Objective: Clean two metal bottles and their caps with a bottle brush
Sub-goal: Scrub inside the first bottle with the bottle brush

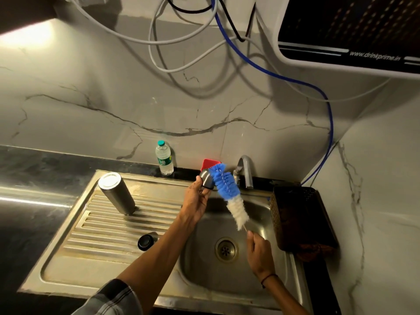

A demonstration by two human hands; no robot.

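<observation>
While one metal bottle point(117, 192) stands mouth-down on the ribbed drainboard point(95, 226) at my far left, presumably so it can drain, the counter point(34, 178) beyond it lies dark. A black cap point(145, 241) sits on the lower ribs near the basin's edge, apart from that bottle; I judge it to be one of the two caps, waiting or already done, I can't tell which. Behind, against the wall, a clear plastic water bottle point(164, 158) stands upright, no part of this job.

Moving right, my left hand point(198, 198) is raised over the sink point(254, 289), fingers and thumb curled round a grey metal piece point(207, 179). Its rounded shape suggests a cap, though so little shows that it could be a bottle's end. I hold it tilted toward the brush so the bristles can reach it, and over the basin so drips fall inside. A red object point(208, 163) peeks out behind it.

The bottle brush point(227, 192) slants up from my right hand point(258, 248), which pinches the thin handle low down; its blue tip touches the grey piece while the white bristles hang free. The tap point(246, 170) stands just behind the brush, and I see no water running. A dark basket point(302, 218) crowds the sink's right rim, close to my right hand, so wide strokes might knock it. I can't find a second bottle in view.
</observation>
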